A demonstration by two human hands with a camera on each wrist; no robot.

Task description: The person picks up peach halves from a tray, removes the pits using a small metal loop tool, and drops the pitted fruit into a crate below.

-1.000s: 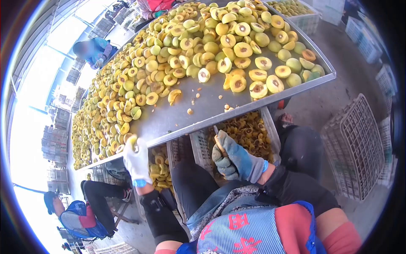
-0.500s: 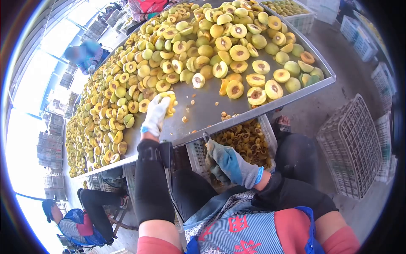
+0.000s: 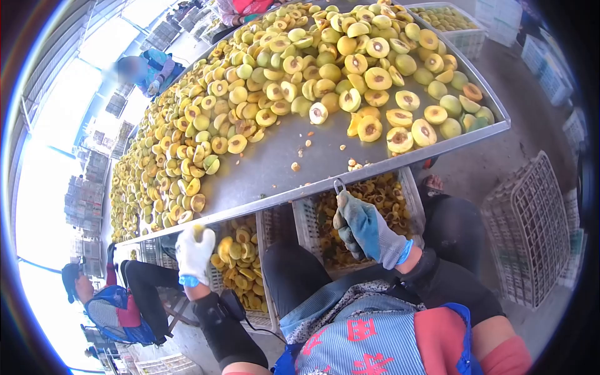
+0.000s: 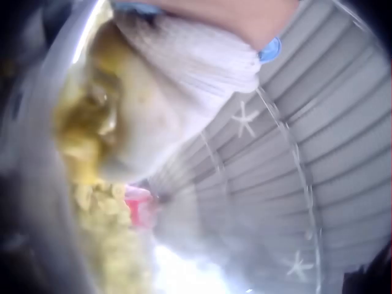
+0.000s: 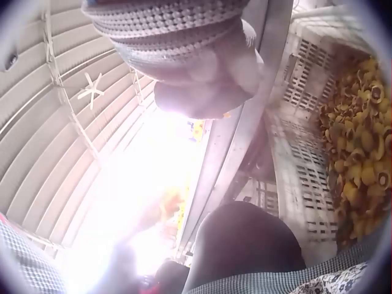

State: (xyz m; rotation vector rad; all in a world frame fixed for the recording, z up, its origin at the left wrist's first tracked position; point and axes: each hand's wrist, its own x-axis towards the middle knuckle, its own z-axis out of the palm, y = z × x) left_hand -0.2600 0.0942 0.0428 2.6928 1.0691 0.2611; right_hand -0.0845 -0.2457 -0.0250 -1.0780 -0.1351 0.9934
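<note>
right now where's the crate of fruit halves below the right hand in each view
Head: the crate is lower centre, under the table edge, beyond the right hand gripping a metal tool.
Left wrist: not in it; the left hand holds a fruit piece.
Right wrist: the crate fills the right side.
Shared landmark: the table edge, head and right wrist.

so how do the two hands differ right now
The left hand wears a white glove; the right hand a grey and blue one. The left hand holds a yellow fruit piece; the right hand grips a tool with a metal loop. The left hand is by the crate of yellow halves; the right hand by the crate of browner pieces. Both are gloved, below the table edge.
</note>
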